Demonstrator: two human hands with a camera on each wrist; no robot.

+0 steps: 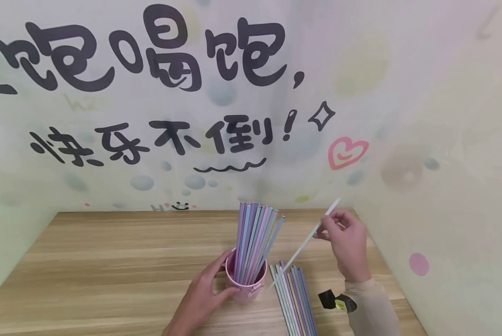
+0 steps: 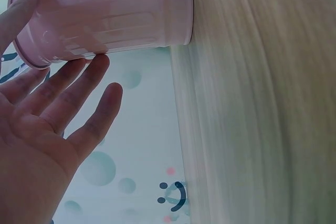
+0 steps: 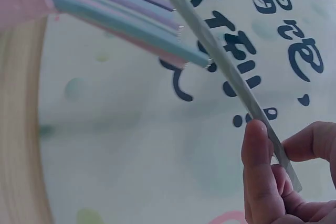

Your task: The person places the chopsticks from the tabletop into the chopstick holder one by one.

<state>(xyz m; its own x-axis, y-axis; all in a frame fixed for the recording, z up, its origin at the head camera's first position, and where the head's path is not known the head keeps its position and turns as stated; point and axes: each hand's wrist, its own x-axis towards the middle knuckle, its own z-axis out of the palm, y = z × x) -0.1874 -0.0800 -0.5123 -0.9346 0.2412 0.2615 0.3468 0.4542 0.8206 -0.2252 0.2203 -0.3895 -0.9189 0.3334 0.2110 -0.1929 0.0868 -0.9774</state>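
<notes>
Right hand: the grip of the right hand (image 1: 348, 242) pinches a thin pale stick (image 1: 304, 243) between thumb and fingers, near its upper end.
Pale stick: it is tilted, the upper end toward the right; the lower end comes down between the bucket and the loose row. I cannot tell if this end touches something.
Left hand: the grip of the left hand (image 1: 202, 290) holds the pink bucket (image 1: 244, 295) from the side, with thumb and fingers on it; one finger is apart from the wall of the bucket.
Pink bucket: it stands upright on the wooden surface (image 1: 108, 261), with a bundle of pastel sticks (image 1: 253, 240) inside, leaning and rising above the rim.
Loose row: more sticks (image 1: 295, 298) lie side by side on the surface, just right of the bucket.
Back wall: it carries black lettering (image 1: 169, 124) and a pink heart (image 1: 347, 153).
</notes>
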